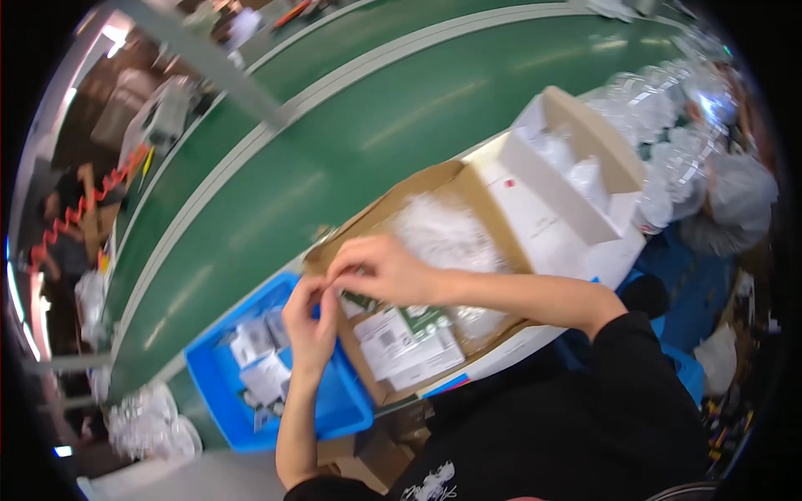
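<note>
My left hand and my right hand meet fingertip to fingertip over the left end of a shallow cardboard box. Both are closed in a pinch; whatever they hold is too small or hidden to make out. Inside the box, clear plastic bags are heaped toward the back. Nearer to me lie white printed cards and a green card. Below my left hand stands a blue bin with several small white packets in it.
To the right is a white carton with raised flaps and clear bags inside. Bulky clear plastic packaging crowds the far right. A green conveyor belt with pale rails curves behind the boxes. More clear plastic lies at lower left.
</note>
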Tool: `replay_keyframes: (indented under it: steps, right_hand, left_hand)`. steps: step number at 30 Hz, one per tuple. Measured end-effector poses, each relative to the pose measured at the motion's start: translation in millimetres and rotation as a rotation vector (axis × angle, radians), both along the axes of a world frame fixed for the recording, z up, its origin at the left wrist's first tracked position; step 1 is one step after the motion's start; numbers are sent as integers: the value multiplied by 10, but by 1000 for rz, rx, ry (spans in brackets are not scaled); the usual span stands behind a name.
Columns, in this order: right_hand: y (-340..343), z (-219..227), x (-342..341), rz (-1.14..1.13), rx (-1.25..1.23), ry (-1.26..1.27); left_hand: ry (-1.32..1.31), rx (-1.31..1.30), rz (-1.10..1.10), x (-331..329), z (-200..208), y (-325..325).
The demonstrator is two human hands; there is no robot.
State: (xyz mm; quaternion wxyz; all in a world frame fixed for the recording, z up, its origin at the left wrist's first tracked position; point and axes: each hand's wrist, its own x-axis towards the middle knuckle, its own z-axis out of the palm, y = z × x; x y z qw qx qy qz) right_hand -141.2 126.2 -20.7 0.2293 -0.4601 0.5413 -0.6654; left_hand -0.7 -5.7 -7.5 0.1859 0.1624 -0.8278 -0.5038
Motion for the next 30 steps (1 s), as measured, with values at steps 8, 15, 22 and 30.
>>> replay_keyframes:
  steps: [8,15,22,30]
  right_hand:
    - [16,44,72,77,79,-144]
    - [30,66,48,56,98,-22]
    - [29,53,31,16,96,66]
    - [42,46,26,32,101,41]
  left_hand:
    - [6,74,21,99,8,10]
    - [33,19,-12,63,27,8]
    - [46,48,-6,49,17,4]
    - [55,16,-15,58,21,13]
